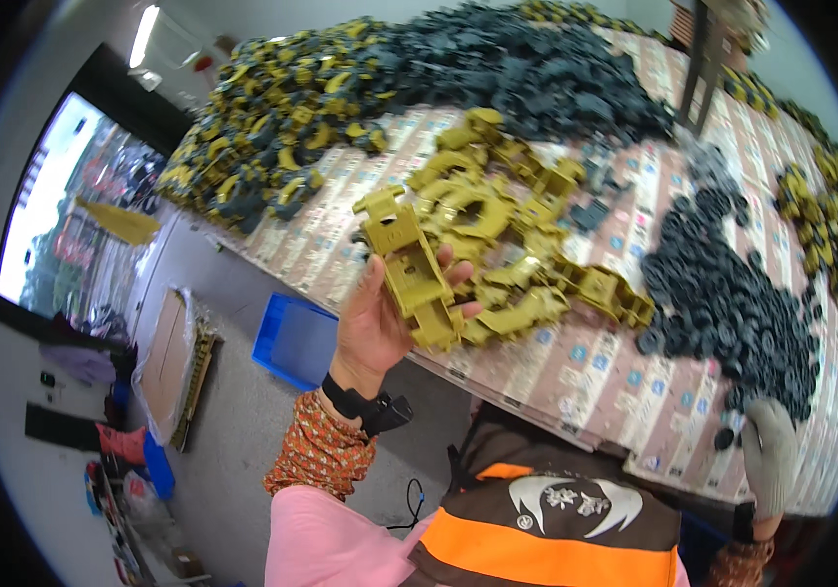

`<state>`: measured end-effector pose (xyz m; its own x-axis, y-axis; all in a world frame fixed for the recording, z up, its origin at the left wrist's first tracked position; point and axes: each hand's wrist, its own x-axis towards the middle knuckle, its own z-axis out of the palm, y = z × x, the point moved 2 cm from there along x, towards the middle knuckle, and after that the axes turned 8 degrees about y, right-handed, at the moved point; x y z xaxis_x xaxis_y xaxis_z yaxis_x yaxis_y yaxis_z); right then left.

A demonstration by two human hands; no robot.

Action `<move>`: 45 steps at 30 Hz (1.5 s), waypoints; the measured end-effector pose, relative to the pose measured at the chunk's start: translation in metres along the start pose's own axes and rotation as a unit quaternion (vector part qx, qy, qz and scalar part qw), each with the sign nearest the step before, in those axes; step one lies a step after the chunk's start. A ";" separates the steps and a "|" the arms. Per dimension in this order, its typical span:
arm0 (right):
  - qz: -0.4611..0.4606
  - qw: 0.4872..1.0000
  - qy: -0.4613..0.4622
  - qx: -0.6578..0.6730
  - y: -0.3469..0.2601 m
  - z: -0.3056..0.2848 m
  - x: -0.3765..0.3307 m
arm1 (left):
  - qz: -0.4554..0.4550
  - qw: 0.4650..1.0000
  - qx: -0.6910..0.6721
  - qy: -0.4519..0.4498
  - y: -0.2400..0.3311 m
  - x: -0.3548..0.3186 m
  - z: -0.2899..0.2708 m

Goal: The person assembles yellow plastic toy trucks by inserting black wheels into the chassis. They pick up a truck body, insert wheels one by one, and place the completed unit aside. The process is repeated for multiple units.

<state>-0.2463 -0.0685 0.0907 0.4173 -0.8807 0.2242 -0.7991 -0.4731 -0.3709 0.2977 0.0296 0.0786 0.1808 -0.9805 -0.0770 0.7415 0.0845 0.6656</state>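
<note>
My left hand (380, 318) is raised at the table's near edge and grips a flat yellow plastic chassis part (409, 264), held upright with its hinged end up. Just behind it lies a heap of similar yellow plastic parts (507, 225) on the table. My right hand (769, 440), in a grey glove, rests at the table's near right edge beside a spread of small black wheels (732, 293); a black wheel (725, 438) sits at its fingertips, and whether it is gripped cannot be told.
The table (575, 372) has a patterned pink and white cover. Piles of yellow-and-black parts (272, 127) and dark grey parts (526, 68) fill the far side. More yellow-black pieces (830, 215) line the right edge. A blue bin (292, 338) stands on the floor below.
</note>
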 end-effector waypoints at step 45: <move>-0.024 0.998 0.021 -0.060 -0.024 0.077 -0.020 | -0.298 0.942 0.157 0.008 -0.259 -0.011 0.119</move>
<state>-0.2018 -0.0413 0.0255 0.4401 -0.8537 0.2783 -0.8253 -0.5067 -0.2494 0.0266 -0.0022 -0.0045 -0.1943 -0.8342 -0.5160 0.4868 -0.5387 0.6876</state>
